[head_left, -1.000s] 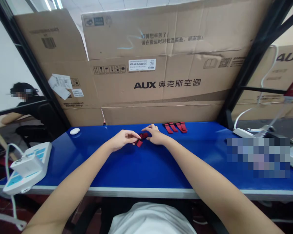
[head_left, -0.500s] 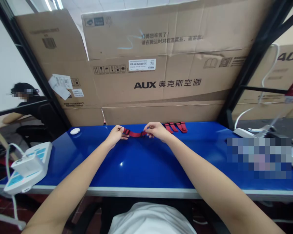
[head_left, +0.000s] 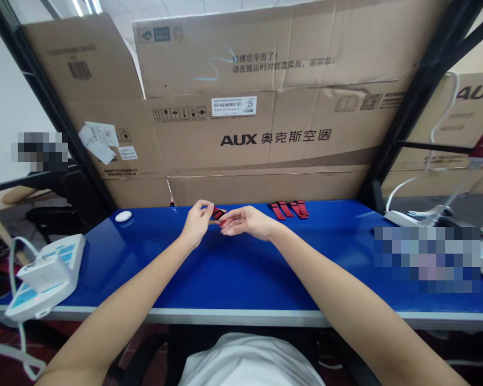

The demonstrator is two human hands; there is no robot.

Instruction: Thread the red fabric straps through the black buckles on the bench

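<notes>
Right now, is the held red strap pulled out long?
No: the left hand and right hand are close together, with little red strap showing between; whether folded, I cannot tell.

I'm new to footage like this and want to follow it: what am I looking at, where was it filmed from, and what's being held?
There's no machine here: a person works bare-handed, filmed by one camera worn on the head, looking forward and down. The left hand and right hand hold a short red strap between them. On the blue table, more red straps lie near the back, and a white oval object sits at the left. Printed cardboard stands behind.
</notes>
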